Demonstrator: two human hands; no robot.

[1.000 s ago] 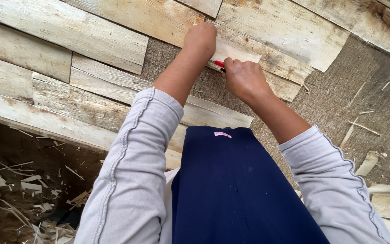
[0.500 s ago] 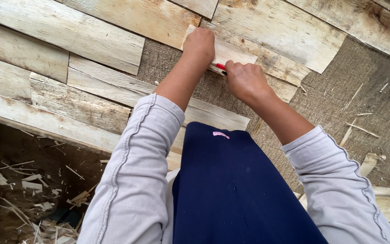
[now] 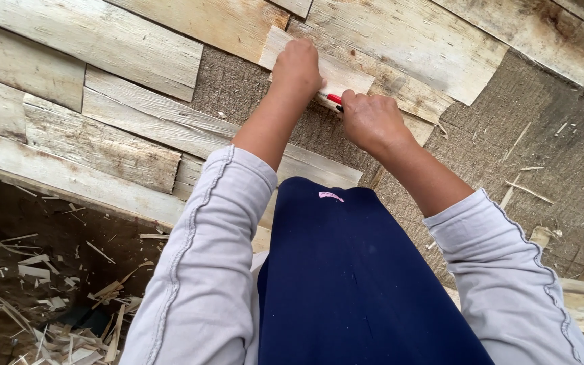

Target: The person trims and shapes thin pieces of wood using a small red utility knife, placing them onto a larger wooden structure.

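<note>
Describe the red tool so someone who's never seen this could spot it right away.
Start at the pale wood sheets spread over the brown mat. Near the top middle, the two hands meet on a small sheet. The red tool pokes out of the right hand, the only bright red thing among the wood.

Right of the grip (image 3: 338, 103), bare sacking (image 3: 549, 162) lies open, with only a few stray splinters (image 3: 528, 192). Left and above, overlapping wood sheets (image 3: 130, 135) crowd close. Below-left, past the sheets' edge, a scrap pile (image 3: 69, 318) clutters the ground.
</note>
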